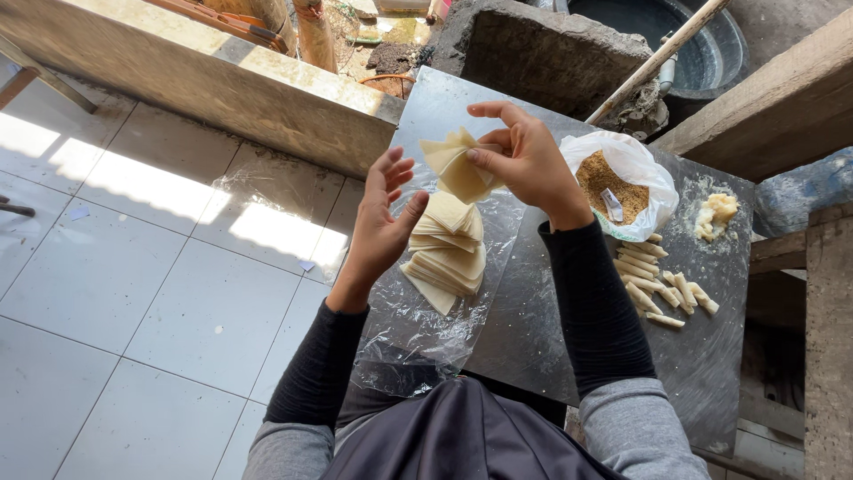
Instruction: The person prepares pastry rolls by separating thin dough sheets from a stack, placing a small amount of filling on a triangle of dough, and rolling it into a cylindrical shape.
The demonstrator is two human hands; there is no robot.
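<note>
Wrappers [447, 253], thin pale squares of dough, lie in a loose stack on crinkled clear plastic film [409, 338] that drapes over the near left edge of the dull metal desk [533, 338]. Just left of the stack the left hand [380, 222] hovers with fingers spread apart, holding nothing. Above the stack the right hand [524, 156] is pinched shut on a few lifted wrappers [458, 164], which fan out limply. Toward the right edge, small pale rolled sticks [657, 284] lie scattered on the floury metal. Beyond them sits an open white plastic bag [635, 178] of coarse brown crumbs [604, 187], and near the far right corner a lumpy yellowish dollop [715, 215].
</note>
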